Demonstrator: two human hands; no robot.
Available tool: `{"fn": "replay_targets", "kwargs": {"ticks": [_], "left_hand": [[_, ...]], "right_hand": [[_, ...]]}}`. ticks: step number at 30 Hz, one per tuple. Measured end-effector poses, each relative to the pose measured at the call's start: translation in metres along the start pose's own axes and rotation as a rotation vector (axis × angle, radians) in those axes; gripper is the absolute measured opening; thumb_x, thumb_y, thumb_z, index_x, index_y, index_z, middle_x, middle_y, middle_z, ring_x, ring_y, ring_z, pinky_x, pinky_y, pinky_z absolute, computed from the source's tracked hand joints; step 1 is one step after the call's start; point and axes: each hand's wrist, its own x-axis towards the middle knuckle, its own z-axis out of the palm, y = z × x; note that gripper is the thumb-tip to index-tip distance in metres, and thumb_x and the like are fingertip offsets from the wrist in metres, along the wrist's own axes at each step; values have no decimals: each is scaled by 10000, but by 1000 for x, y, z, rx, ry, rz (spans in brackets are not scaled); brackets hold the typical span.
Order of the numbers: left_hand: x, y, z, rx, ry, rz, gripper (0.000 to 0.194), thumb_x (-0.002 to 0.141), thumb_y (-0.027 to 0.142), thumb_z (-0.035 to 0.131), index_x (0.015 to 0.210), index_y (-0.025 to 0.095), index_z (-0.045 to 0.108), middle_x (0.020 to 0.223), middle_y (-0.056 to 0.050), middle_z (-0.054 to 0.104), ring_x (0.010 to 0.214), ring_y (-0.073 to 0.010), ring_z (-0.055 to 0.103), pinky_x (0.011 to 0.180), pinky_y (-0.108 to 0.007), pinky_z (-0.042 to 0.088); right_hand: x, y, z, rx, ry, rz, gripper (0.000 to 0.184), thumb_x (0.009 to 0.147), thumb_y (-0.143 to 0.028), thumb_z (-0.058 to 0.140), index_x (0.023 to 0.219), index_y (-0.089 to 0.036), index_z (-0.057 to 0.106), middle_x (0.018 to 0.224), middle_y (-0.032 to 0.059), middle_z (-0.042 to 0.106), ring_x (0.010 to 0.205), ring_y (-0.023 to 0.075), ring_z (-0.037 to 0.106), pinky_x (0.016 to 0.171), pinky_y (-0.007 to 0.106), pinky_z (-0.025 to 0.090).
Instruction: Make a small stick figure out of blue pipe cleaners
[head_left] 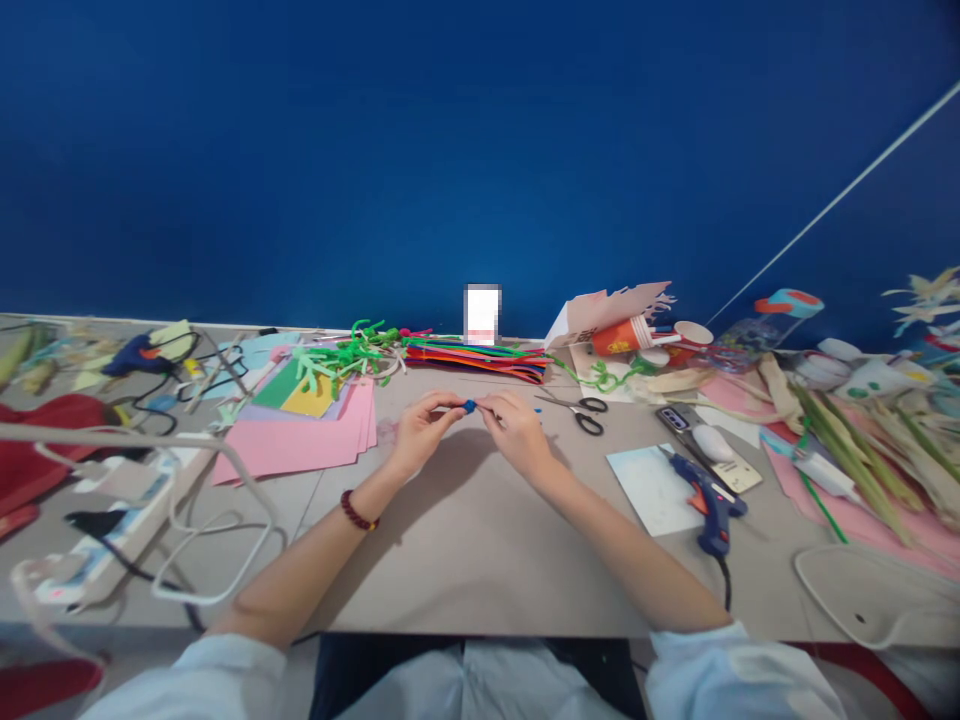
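Note:
Between my two hands, above the middle of the table, is a small blue piece [470, 406] that looks like a curled-up pipe cleaner; it is too small to make out fully. My left hand [424, 432] pinches it between thumb and fingertips. From the other side, my right hand [516, 432] is closed in a pinch at its right edge, and the fingers hide what they grip. Just beyond the hands lies a bundle of coloured pipe cleaners [476, 358]. Black-handled scissors [587, 412] rest to the right of my right hand.
Pink paper sheets [300, 440] and green twisted pipe cleaners [319, 368] lie left. A white power strip [124, 525] with cables is at front left. To the right are a blue glue gun [705, 500], a phone [682, 425], paper cups [622, 336] and dried husks [862, 450].

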Motion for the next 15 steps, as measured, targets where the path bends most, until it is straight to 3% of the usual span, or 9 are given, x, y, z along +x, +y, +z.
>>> {"fn": "replay_targets", "kwargs": {"ticks": [6,15], "left_hand": [[1,-1,0,9,4,-24,162,723,304,700,793,165,656,810,-24,628,736,-128,618,670,-259,560],[0,-3,0,62,-42,-6,180,742,330,682,812,169,642,844,-40,626,787,-142,617,700,-265,557]], "right_hand": [[-1,-1,1,53,-16,37,207,903,-218,476,934,-194,679,879,80,672,864,186,616,794,317,503],[3,2,-1,116,-57,109,190,874,-225,490,900,-198,676,852,67,681,804,176,614,725,296,496]]}}
